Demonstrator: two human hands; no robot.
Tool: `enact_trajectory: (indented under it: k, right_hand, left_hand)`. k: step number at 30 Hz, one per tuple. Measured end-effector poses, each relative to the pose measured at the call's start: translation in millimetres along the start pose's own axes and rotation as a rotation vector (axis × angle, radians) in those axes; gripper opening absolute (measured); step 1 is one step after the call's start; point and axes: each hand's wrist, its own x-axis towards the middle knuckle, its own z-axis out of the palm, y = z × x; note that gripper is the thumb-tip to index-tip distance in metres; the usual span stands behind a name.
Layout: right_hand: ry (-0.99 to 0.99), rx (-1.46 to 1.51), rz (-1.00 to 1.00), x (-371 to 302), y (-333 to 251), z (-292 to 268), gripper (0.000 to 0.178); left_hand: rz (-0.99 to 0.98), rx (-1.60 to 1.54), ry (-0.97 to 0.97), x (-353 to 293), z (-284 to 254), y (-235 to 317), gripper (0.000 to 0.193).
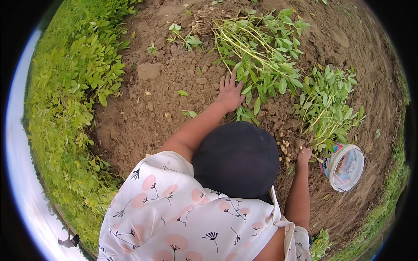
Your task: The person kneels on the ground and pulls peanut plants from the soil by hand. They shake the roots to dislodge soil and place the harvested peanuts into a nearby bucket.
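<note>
My left hand (230, 95) rests with fingers spread on the soil, fingertips at the leafy edge of a pulled peanut plant (257, 52). Nothing shows in its grasp. Low on the right, my right hand (304, 155) is closed beside the root end of a second peanut plant (326, 104). What its fingers hold is mostly hidden; a small pale spot shows at their tips. Several loose peanuts (284, 148) lie on the dirt just left of that hand. A transparent plastic bucket (346, 167) with a coloured label lies tipped on its side to the right.
Dense green plants (69, 108) stand in a row along the left. Brown soil (152, 108) with clods (149, 71) and loose leaves spreads around. Grass (383, 209) borders the right. A rounded dark cloth shape (235, 158) and my patterned shirt (183, 213) cover the lower middle.
</note>
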Motion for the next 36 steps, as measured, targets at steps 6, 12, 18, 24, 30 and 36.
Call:
enact_trajectory:
  k: [6,12,18,24,30,36]
  right_hand:
    - [0.019,0.386,0.172,-31.6,-63.4,-22.1,0.024]
    - [-0.146,0.655,0.005,-52.5,-119.8,-69.0,0.024]
    - [-0.187,-0.634,-0.360,5.3,-8.6,-2.7,0.026]
    - [-0.083,-0.148,-0.093,-25.4,-40.3,-2.0,0.009]
    - [-0.093,-0.180,-0.136,-16.2,-22.4,-3.0,0.012]
    - [-0.122,-0.125,-0.126,-6.0,-9.3,-2.3,0.010]
  left_hand:
    - [-0.016,0.030,-0.031,3.1,3.4,-5.4,0.065]
    - [-0.035,0.060,-0.057,-2.0,2.5,-8.2,0.065]
    - [0.007,0.011,0.010,4.3,1.2,1.1,0.072]
    - [-0.164,-0.227,0.502,22.6,-35.1,-35.6,0.086]
    - [-0.349,0.060,0.340,85.7,-105.4,-76.8,0.117]
    - [-0.058,0.264,0.262,143.7,-118.9,-87.3,0.117]
